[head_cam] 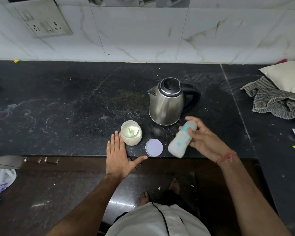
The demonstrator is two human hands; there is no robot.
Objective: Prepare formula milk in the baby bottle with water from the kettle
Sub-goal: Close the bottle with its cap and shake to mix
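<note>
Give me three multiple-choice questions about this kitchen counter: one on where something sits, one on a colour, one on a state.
1. Where is the round lid?
A. On the jar
B. Flat on the counter, between jar and bottle
C. On the kettle

2. What colour is the kettle handle?
A. Black
B. Red
C. White

3. The baby bottle is:
A. Standing on the counter
B. Lying beside the cloth
C. Held tilted in the right hand

Answers: 1 B, the open jar stands lidless. 2 A, black against steel. 3 C, fingers wrap it; it looks motion-blurred.
</note>
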